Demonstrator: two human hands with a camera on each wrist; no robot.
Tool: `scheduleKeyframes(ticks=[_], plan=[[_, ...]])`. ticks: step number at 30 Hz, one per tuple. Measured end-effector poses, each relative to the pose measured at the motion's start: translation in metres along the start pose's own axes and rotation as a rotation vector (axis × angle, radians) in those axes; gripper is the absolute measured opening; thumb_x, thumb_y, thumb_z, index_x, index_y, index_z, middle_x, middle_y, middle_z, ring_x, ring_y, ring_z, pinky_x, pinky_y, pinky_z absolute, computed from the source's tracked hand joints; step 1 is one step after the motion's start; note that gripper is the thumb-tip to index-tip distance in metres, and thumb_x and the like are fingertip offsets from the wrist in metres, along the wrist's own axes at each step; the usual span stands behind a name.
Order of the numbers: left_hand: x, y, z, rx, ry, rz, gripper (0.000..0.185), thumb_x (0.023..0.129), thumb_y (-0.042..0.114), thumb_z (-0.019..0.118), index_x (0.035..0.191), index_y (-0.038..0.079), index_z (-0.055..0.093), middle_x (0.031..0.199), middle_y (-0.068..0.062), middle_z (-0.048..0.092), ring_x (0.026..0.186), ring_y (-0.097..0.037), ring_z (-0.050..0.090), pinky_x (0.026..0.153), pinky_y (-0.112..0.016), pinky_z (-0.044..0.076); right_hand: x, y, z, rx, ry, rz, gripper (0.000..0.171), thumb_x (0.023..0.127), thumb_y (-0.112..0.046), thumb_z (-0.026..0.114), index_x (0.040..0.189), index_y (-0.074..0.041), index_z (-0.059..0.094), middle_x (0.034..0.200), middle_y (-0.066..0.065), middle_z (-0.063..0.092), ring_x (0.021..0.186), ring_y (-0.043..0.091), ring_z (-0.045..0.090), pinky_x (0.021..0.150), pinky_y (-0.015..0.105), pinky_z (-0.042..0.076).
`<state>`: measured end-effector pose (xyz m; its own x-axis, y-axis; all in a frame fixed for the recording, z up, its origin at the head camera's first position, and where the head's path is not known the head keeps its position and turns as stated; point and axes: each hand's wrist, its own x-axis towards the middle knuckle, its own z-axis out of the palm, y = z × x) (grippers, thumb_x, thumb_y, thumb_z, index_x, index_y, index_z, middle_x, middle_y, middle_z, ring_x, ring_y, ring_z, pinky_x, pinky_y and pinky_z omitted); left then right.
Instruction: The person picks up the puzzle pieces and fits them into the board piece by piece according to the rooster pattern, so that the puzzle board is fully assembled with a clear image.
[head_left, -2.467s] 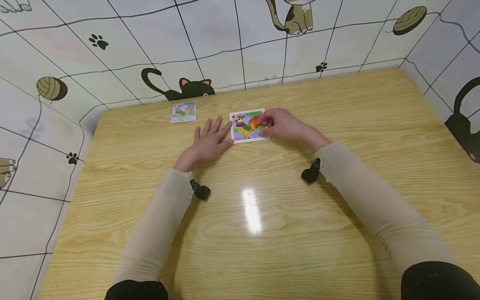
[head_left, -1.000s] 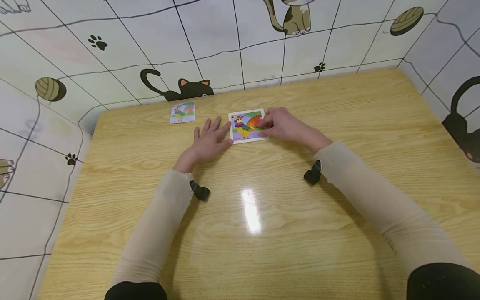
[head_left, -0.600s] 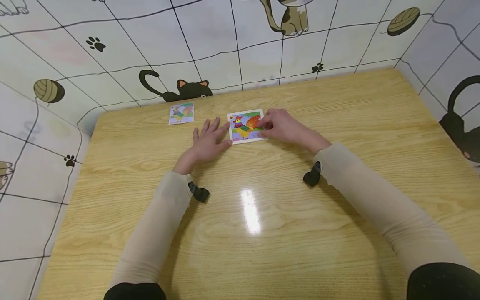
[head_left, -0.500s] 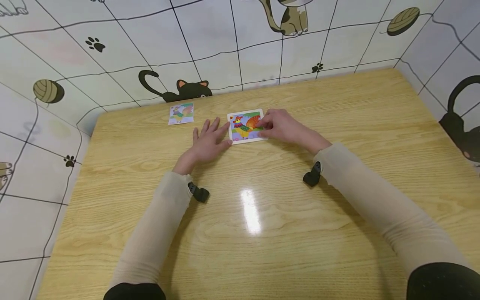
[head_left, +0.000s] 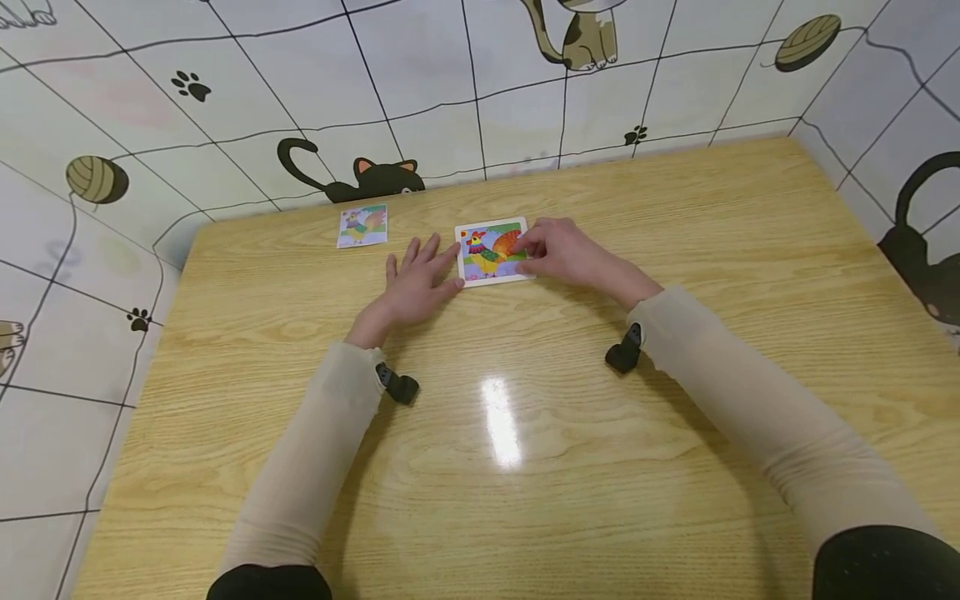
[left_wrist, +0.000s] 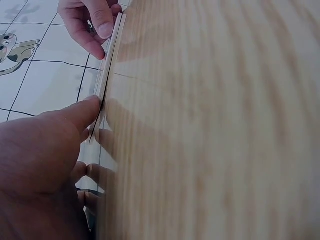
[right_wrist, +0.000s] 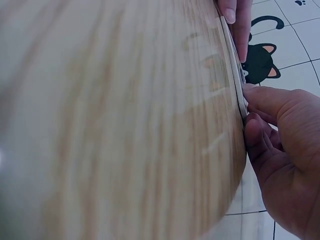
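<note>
A white-framed rooster puzzle [head_left: 487, 254] lies flat on the wooden table between both hands in the head view. My left hand [head_left: 414, 287] lies with fingers spread on the table. Its thumb and forefinger touch the puzzle's left edge. With bent fingers, my right hand [head_left: 566, 250] grips the puzzle's right side, thumb and forefinger over the picture, hiding that part. From the right wrist view, the thumb [right_wrist: 262, 97] rests on the board's face and curled fingers sit by its edge. The board appears only edge-on in both wrist views.
A paler rooster picture card [head_left: 363, 227] lies farther left, near the back edge of the table [head_left: 600, 467]. Behind and at both sides rise white walls [head_left: 420, 83] printed with cats, paw marks and yarn balls. Small black cameras sit on both wrists.
Both hands stay in nearly the same place on the puzzle. The whole head view has shifted slightly, and the right fingers show only tiny movement. The card has not moved.
</note>
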<state>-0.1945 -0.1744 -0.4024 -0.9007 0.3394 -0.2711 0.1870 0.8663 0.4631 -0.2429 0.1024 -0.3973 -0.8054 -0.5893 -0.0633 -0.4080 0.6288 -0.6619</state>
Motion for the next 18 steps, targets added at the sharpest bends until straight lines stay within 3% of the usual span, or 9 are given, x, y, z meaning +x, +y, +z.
scheduleKeyframes(ticks=[18], plan=[[-0.002, -0.0017, -0.0013, 0.026, -0.005, 0.006, 0.066, 0.109, 0.048, 0.042, 0.166, 0.025, 0.018, 0.172, -0.008, -0.004, 0.155, -0.033, -0.015, 0.116, -0.063, -0.014, 0.0018, 0.0009, 0.003, 0.049, 0.015, 0.015, 0.028, 0.093, -0.014, 0.077, 0.117, 0.001, 0.073, 0.1, 0.012, 0.059, 0.092, 0.028, 0.053, 0.08, 0.038, 0.043]])
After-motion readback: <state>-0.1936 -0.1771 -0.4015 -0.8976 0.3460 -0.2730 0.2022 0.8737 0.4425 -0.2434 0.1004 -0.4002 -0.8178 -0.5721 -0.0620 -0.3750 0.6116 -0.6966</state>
